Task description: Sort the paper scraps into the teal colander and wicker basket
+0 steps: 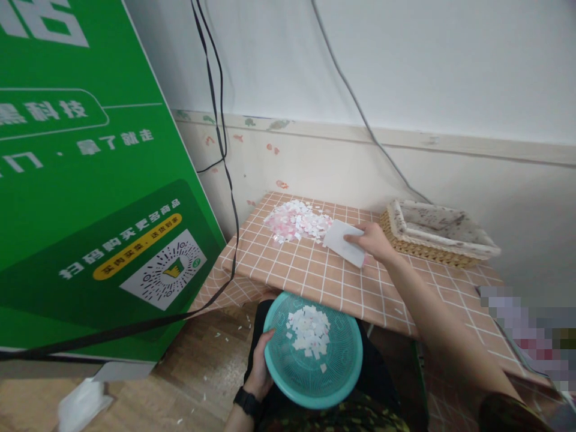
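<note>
My left hand [261,364] grips the left rim of a round teal plastic basket [344,354], which rests on my lap below the table edge. White paper scraps [309,329] lie heaped inside it. Over the table, my right hand [371,240] is closed on the right end of a flat white card [345,241]. The card's left edge touches or nearly touches a pile of white and pink paper scraps [297,220]. A little pink shows beneath the card's lower right corner.
A checked brown cloth covers the table [279,261]. At its back right stands a lined wicker basket [432,249]. A large green sign [90,210] rises at left, with a black strap [233,210] hanging beside it. Scraps and a white plastic bag [85,403] lie on the floor.
</note>
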Motion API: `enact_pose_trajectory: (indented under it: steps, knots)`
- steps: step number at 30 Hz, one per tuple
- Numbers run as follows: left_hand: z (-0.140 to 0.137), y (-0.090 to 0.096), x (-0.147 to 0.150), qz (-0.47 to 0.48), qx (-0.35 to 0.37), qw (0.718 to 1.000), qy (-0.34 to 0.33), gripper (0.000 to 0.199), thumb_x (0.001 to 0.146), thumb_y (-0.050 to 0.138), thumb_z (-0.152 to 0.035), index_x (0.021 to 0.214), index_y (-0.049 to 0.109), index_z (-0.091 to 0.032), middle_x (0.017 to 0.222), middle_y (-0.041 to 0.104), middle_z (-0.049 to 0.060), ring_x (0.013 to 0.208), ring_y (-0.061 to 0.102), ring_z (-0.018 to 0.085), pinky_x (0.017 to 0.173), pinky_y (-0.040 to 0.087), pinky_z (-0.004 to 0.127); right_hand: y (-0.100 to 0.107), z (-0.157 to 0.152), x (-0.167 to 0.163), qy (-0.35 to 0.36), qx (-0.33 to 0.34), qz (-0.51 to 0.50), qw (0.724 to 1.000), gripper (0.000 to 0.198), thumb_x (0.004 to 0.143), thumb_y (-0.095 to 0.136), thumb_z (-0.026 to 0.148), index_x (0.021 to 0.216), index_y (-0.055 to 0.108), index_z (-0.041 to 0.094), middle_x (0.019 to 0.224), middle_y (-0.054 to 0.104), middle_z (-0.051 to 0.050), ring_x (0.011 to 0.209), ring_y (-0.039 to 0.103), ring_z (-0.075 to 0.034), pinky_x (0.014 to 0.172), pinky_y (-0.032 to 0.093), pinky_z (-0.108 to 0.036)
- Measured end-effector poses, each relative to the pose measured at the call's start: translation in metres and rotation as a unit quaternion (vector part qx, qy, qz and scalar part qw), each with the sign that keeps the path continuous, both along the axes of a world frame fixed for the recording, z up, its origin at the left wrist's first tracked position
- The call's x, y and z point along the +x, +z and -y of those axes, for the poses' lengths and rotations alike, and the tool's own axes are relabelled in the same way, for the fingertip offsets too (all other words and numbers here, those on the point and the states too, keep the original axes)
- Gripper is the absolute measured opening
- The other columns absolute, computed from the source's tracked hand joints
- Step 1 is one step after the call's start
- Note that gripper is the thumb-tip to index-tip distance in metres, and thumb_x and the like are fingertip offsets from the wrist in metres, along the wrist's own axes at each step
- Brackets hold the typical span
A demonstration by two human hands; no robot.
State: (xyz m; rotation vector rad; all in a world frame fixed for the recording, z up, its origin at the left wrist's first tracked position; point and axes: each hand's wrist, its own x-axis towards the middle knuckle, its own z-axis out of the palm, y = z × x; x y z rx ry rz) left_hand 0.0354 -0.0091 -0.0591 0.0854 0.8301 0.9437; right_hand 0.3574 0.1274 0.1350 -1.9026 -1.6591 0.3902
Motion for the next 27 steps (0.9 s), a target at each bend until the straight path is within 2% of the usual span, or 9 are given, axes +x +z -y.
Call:
enact_pose_trajectory:
  steps: [4, 9, 14, 17, 23, 27]
  knots:
    - [0.000, -0.003, -0.001, 0.000, 0.000, 1.000, 0.005, 0.027, 0.074, 0.064, -0.030, 0.088, 0.069, -0.008, 0.079, 0.073, 0.011, 0.072, 0.067, 0.024, 0.080, 0.050, 0.037, 0.001, 0.000, -0.003, 0.019, -0.007, -0.032, 0.999, 0.033, 0.067, 0.060, 0.039, 0.078, 0.071, 0.010, 0.060, 0.061, -0.003, 0.053, 0.053, -0.014, 0.046, 0.034, -0.023]
    - [0.000, -0.004, -0.001, -0.001, -0.006, 1.000, 0.004, 0.027, 0.074, 0.065, -0.030, 0.088, 0.069, -0.007, 0.080, 0.073, 0.011, 0.072, 0.068, 0.024, 0.081, 0.049, 0.037, 0.006, 0.000, 0.000, -0.007, 0.009, 0.018, 1.000, 0.031, 0.067, 0.060, 0.038, 0.078, 0.071, 0.011, 0.056, 0.059, -0.002, 0.053, 0.052, -0.015, 0.047, 0.034, -0.024]
    - [-0.001, -0.002, 0.000, 0.001, -0.006, 1.000, -0.005, 0.028, 0.075, 0.064, -0.031, 0.089, 0.069, -0.007, 0.080, 0.073, 0.012, 0.074, 0.068, 0.025, 0.081, 0.049, 0.037, 0.006, 0.007, 0.003, 0.047, -0.012, -0.002, 0.999, 0.034, 0.067, 0.060, 0.039, 0.081, 0.071, 0.010, 0.061, 0.061, -0.004, 0.056, 0.054, -0.016, 0.049, 0.036, -0.025]
    - [0.000, -0.002, -0.001, -0.005, -0.007, 1.000, -0.001, 0.027, 0.074, 0.064, -0.030, 0.087, 0.069, -0.007, 0.079, 0.073, 0.011, 0.071, 0.068, 0.024, 0.078, 0.050, 0.037, 0.005, 0.010, 0.003, 0.050, -0.010, -0.006, 0.999, 0.036, 0.069, 0.059, 0.041, 0.083, 0.071, 0.010, 0.062, 0.061, -0.004, 0.056, 0.053, -0.016, 0.049, 0.035, -0.026]
    - [0.000, -0.003, 0.000, -0.010, -0.010, 1.000, 0.007, 0.026, 0.072, 0.065, -0.028, 0.087, 0.068, -0.008, 0.078, 0.073, 0.011, 0.071, 0.068, 0.024, 0.077, 0.051, 0.038, 0.005, -0.003, -0.006, 0.031, 0.032, 0.053, 0.998, 0.031, 0.072, 0.056, 0.040, 0.079, 0.071, 0.013, 0.064, 0.062, -0.002, 0.059, 0.053, -0.015, 0.053, 0.034, -0.025]
    - [0.000, -0.006, 0.000, -0.010, -0.004, 1.000, 0.012, 0.026, 0.073, 0.065, -0.029, 0.087, 0.068, -0.007, 0.078, 0.073, 0.011, 0.069, 0.067, 0.024, 0.076, 0.051, 0.037, 0.007, -0.011, -0.011, 0.049, 0.016, 0.067, 0.996, 0.029, 0.070, 0.056, 0.037, 0.078, 0.071, 0.013, 0.062, 0.061, -0.002, 0.059, 0.053, -0.015, 0.053, 0.033, -0.025]
